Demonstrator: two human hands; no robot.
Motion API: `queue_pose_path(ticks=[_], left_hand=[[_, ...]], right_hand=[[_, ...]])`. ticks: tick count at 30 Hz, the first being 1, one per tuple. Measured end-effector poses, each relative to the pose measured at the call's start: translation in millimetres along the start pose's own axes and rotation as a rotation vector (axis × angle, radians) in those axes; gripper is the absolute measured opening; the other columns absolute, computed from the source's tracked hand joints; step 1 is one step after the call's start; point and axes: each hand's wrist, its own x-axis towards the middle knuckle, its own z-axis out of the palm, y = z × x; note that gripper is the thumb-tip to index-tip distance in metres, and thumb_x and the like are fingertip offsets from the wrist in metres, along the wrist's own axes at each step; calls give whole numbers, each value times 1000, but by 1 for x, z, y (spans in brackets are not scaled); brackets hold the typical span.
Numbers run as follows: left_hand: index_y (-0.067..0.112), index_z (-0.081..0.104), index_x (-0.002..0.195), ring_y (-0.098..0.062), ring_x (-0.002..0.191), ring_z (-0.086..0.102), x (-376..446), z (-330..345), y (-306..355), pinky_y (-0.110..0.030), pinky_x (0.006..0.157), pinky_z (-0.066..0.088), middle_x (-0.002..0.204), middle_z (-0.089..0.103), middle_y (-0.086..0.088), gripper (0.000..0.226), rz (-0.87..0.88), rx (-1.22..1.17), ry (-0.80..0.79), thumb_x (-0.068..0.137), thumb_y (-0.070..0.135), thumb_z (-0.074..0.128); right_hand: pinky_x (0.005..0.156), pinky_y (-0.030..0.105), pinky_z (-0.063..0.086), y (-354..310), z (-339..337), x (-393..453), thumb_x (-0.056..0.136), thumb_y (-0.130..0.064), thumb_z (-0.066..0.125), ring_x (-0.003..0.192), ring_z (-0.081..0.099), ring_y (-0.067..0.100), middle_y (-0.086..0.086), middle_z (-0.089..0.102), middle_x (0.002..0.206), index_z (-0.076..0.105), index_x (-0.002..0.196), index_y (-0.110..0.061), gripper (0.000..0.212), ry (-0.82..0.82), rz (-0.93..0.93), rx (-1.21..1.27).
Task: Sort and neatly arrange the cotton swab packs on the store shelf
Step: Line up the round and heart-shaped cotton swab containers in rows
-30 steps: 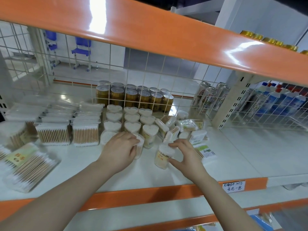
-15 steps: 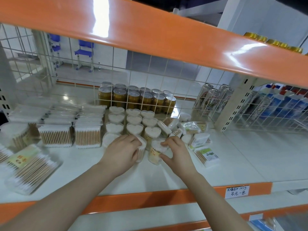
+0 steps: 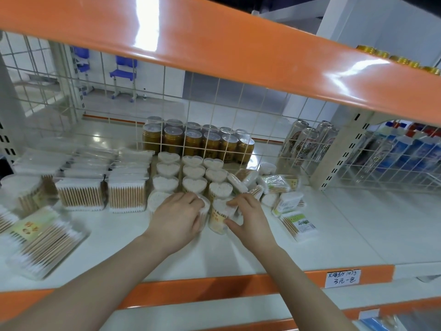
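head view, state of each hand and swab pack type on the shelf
left hand: curled over a front-row tub
right hand: pinching the labelled swab tub, upright
heart-shaped swab tubs: upright, in rows
rectangular swab boxes: upright, side by side
loose swab packs: jumbled, tilted
flat swab pack: lying flat

The right hand (image 3: 250, 217) holds a heart-shaped swab tub (image 3: 219, 217) on the white shelf (image 3: 334, 230); the left hand (image 3: 177, 217) covers another tub beside it

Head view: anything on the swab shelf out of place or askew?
Yes. Right of the upright heart-shaped tubs, several swab packs lie tumbled at mixed angles; a flat pack sits skewed alone, unlike the squared stacks on the left.
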Motion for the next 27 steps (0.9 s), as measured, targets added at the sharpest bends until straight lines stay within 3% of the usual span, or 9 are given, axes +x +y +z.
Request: queue_pose_path(ticks=[2,6,8,11,22,27], left_hand=[[18,67,70,-18,58,60,0,-2,3,-22,53,48,70,62,3,34,-2,28,19,70,29,35],[17,69,82,-19,68,63,3,-4,6,-27,62,51,78,65,2,38,-17,42,20,71,31,34],[17,68,83,-21,69,63,5,-5,9,-29,63,52,79,65,1,38,-16,39,19,71,31,35],[17,68,85,-22,72,63,9,-6,14,-32,66,52,80,65,1,38,-3,48,12,70,30,36],[22,69,81,-17,73,64,18,2,42,-31,63,53,81,65,6,38,72,28,-91,69,30,34],[19,69,79,-18,71,63,29,3,59,-28,62,53,81,65,4,37,103,10,-84,72,29,33]], right_hand=[[83,5,28,1,-1,-1,73,-8,72,104,46,16,3,51,109,61,107,-8,36,-1,-7,8],[94,19,33,2,-6,-3,74,-9,71,112,44,15,3,49,118,55,119,-12,48,7,6,39],[95,18,32,3,-11,-6,75,-9,70,114,43,15,2,49,120,53,122,-14,50,20,35,52],[90,3,22,8,-18,-13,77,-5,65,116,41,14,1,48,122,50,125,-14,51,37,94,50],[89,16,29,38,-40,-38,81,-4,60,118,44,19,5,48,126,50,128,-14,49,81,309,-10],[82,12,28,56,-55,-43,79,0,58,111,48,21,6,50,123,53,123,-10,46,122,348,-12]])
